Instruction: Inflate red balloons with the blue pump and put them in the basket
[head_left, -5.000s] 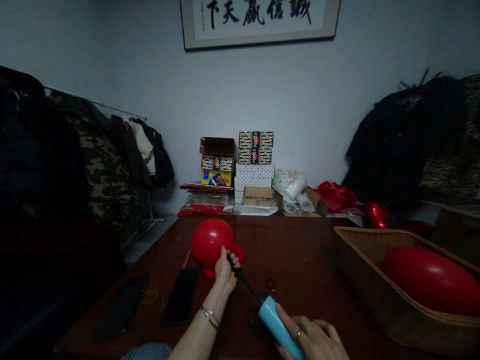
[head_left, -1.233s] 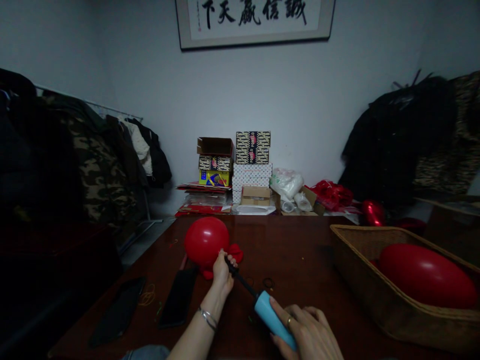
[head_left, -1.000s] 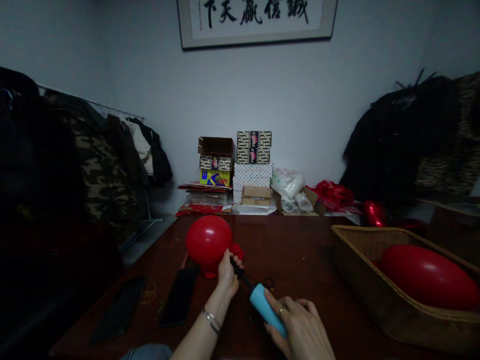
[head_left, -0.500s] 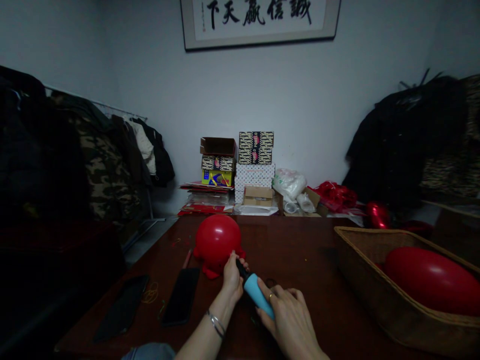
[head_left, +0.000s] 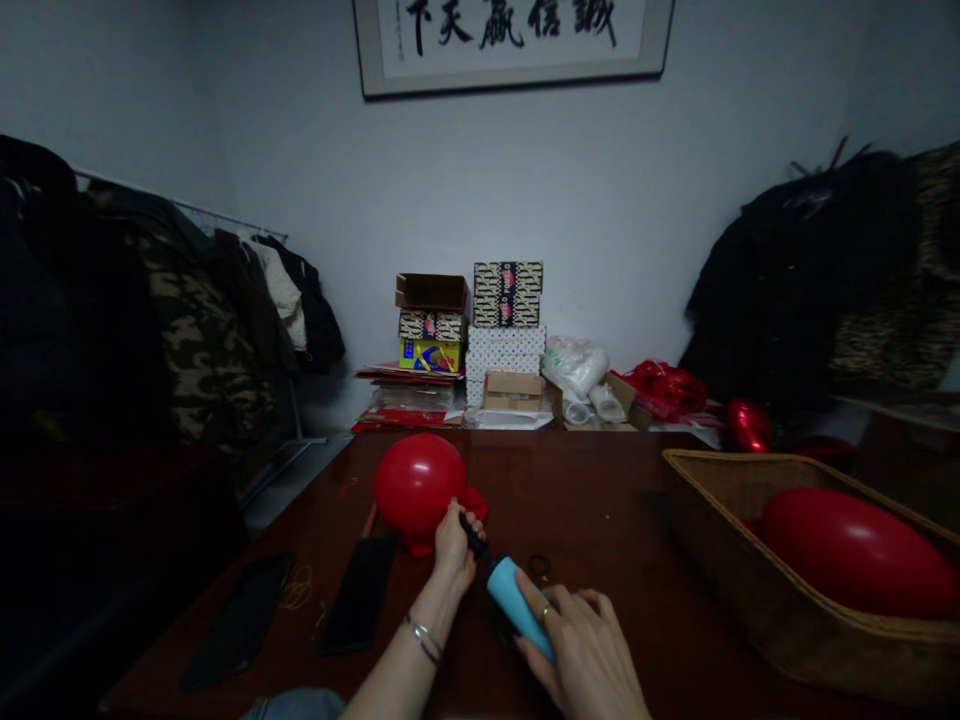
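Note:
A partly inflated red balloon (head_left: 420,485) rests over the table just beyond my left hand (head_left: 454,545). The fingers of that hand are closed round its neck and the black front end of a hand balloon pump (head_left: 517,600); the neck itself is hidden by them. My right hand (head_left: 585,640) is wrapped round the pump's light blue barrel, thumb on top. A length of black shaft shows between the two hands. Bunched red material (head_left: 474,503), perhaps limp balloons, lies behind the inflated one.
Two dark phones (head_left: 358,595) (head_left: 238,620) lie at left, with yellow rubber bands (head_left: 298,588) between them. A wicker basket (head_left: 705,560) holding a large red balloon (head_left: 855,555) stands at right. Stacked boxes (head_left: 506,350) are at the back, clothes racks on both sides.
The blue barrel has drawn back from my left hand, so more black shaft shows. The balloon and my left hand have shifted slightly left, and the view has turned a little.

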